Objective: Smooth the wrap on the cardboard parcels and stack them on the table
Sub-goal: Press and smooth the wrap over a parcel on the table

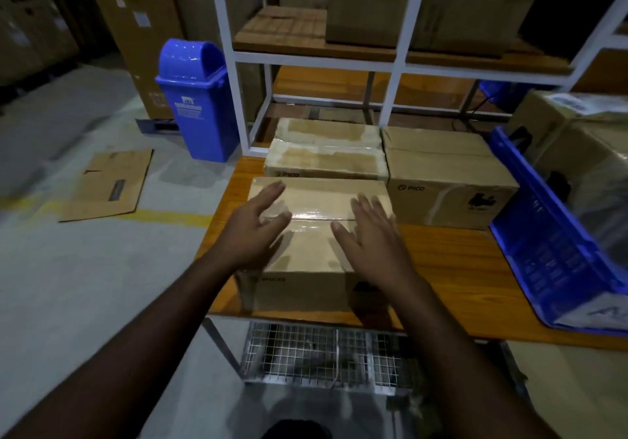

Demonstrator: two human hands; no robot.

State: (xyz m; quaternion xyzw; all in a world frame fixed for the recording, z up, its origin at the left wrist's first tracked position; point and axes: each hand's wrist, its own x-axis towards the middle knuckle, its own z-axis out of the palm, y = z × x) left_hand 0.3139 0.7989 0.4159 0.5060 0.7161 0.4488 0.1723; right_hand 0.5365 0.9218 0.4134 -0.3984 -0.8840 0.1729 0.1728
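Both hands lie flat and open on top of the nearest wrapped cardboard parcel (316, 234), gripping nothing. The left hand (253, 224) rests on the parcel's left half, its fingers straight and spread, pointing away toward the far left corner. The right hand (372, 234) rests on the right half, fingers likewise stretched and fanned, thumb pointing inward toward the glossy strip of wrap between the 2 hands. The fingertips look slightly blurred, so how hard they press cannot be told.

This parcel sits at the near left edge of the wooden desk (458, 268), directly under the hands. Just behind it, touching or nearly so, lies a second wrapped parcel (326, 156) with cloudy film over its top. Beside that one, to the right, stands a third PICO-marked parcel (445, 183); the 2 rear parcels sit side by side.

A blue plastic crate (550, 248) leans at the desk's right end. On the floor to the left stand a blue swing-lid bin (197, 102) and a flattened cardboard sheet (108, 183). A wire mesh cage (326, 353) sits under the desk.
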